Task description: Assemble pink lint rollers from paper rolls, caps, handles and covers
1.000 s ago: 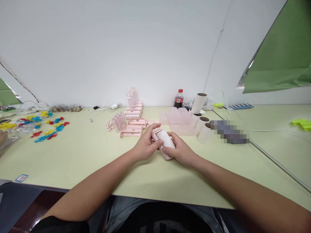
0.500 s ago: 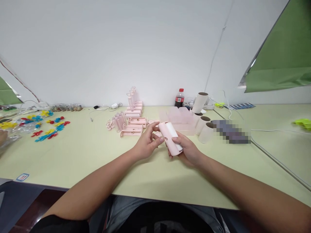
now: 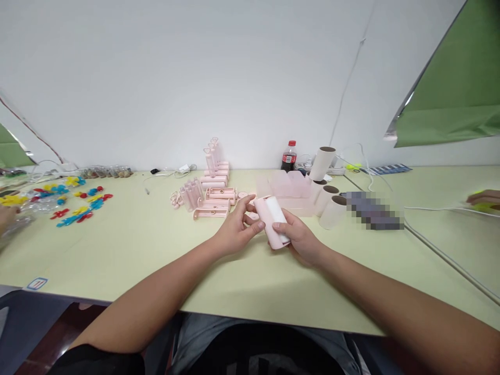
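A pink case (image 3: pixel 269 223) with a white roll (image 3: pixel 278 216) seated in its opening is tilted above the table. My right hand (image 3: pixel 299 234) grips it from the right, thumb on the white roll. My left hand (image 3: pixel 238 229) is at the case's left side, fingers apart and curved, with fingertips touching or very near its edge. Behind my left hand lie open pink cases (image 3: pixel 211 212), pink tubes (image 3: pixel 191 195) and small pink rings (image 3: pixel 176 200). More pink tubes (image 3: pixel 211 161) stand on a stack of pink cases (image 3: pixel 214 180).
Translucent pink boxes (image 3: pixel 289 187) and white cardboard-cored rolls (image 3: pixel 333 212) stand behind my right hand, near a cola bottle (image 3: pixel 289 157). A blurred object (image 3: pixel 373 211) lies to the right. Colourful plastic pieces (image 3: pixel 80 211) are at left. Other people's hands (image 3: pixel 484 197) show at both edges.
Another person's hand has appeared at the right edge over the yellow-green item. The pink case and my right hand have shifted slightly left; my left hand has barely moved.
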`<state>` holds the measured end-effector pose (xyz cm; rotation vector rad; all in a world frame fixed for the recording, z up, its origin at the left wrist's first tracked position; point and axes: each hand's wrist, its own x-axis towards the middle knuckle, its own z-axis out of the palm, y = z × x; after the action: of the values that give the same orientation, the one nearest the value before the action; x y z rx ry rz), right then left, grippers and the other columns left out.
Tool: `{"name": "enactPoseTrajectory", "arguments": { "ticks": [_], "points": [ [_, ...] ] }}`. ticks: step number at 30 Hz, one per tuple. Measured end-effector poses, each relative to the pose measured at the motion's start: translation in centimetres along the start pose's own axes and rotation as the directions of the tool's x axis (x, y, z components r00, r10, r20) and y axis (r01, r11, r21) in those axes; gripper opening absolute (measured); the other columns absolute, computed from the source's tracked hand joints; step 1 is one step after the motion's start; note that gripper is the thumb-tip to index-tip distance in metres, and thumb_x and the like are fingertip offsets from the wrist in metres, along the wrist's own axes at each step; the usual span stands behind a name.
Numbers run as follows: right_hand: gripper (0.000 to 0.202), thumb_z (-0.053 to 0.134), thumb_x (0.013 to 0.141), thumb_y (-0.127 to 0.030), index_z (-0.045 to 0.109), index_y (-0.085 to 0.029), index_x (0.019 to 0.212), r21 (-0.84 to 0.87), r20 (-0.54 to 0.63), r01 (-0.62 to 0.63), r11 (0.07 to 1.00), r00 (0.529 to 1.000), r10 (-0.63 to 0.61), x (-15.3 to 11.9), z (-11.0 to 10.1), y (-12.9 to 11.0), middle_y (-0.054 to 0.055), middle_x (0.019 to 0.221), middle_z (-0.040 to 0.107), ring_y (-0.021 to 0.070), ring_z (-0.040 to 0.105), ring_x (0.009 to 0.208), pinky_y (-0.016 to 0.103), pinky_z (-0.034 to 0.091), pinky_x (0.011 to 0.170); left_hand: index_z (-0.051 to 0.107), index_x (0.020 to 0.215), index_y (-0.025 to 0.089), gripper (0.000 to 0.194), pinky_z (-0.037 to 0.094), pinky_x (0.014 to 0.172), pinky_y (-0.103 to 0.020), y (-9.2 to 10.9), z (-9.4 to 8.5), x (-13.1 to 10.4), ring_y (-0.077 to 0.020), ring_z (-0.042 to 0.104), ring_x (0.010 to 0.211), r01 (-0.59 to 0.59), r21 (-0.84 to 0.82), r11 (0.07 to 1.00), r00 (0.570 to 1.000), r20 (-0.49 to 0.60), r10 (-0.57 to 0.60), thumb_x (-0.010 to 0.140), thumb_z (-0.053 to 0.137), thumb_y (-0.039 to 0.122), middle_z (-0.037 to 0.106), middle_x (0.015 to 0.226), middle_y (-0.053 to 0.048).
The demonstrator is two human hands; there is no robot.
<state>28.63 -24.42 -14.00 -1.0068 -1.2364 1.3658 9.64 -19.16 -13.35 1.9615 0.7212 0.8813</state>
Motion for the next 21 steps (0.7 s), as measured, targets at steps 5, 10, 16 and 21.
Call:
{"name": "enactPoseTrajectory", "arguments": {
  "ticks": [5,10,16,21],
  "points": [
    [0.049,0.070,0.073,-0.036,0.054,-0.020,0.116,-0.112,-0.034,0.058,0.992,0.998,-0.062,0.3,-0.2,0.5,0.005,0.108,0.064,0.0227,0.059,0.093,0.030,0.046,0.074,0.028,0.146,0.023,0.069,0.051,0.068,-0.030,0.4,-0.1,0.0,-0.0126,0.059,0.077,0.077,0.101,0.992,0.997,-0.020,-0.076,0.086,0.061,0.038,0.052,0.123,-0.012],
    [0.044,0.066,0.074,-0.035,0.056,-0.020,0.114,-0.418,-0.152,0.016,0.908,0.985,-0.087,0.2,0.1,0.0,0.005,0.102,0.065,0.0229,0.059,0.086,0.031,0.045,0.068,0.054,0.125,0.021,0.042,0.050,0.067,-0.030,0.2,-0.3,0.4,-0.0122,0.057,0.066,0.070,0.280,0.957,0.994,-0.101,-0.043,0.084,0.056,0.027,0.063,0.107,-0.006],
    [0.044,0.065,0.074,-0.030,0.061,-0.025,0.118,-0.722,-0.034,-0.021,0.691,0.999,-0.005,-0.1,-1.0,-1.4,0.006,0.106,0.068,0.0250,0.062,0.087,0.031,0.045,0.065,0.070,0.098,0.019,0.024,0.049,0.074,-0.030,0.8,-5.0,1.4,-0.0172,0.060,0.074,0.197,0.503,0.842,0.903,-0.428,0.045,0.083,0.054,0.029,0.068,0.086,-0.004],
    [0.036,0.066,0.075,-0.035,0.066,-0.025,0.110,-0.798,0.011,-0.043,0.601,0.996,0.086,0.1,-2.4,-1.7,0.007,0.102,0.070,0.0256,0.064,0.081,0.030,0.043,0.059,0.070,0.102,0.019,0.029,0.048,0.071,-0.030,1.7,-12.7,1.0,-0.0191,0.062,0.073,0.554,0.434,0.710,0.615,-0.788,0.002,0.080,0.053,0.028,0.067,0.078,-0.003]
  ]
}}
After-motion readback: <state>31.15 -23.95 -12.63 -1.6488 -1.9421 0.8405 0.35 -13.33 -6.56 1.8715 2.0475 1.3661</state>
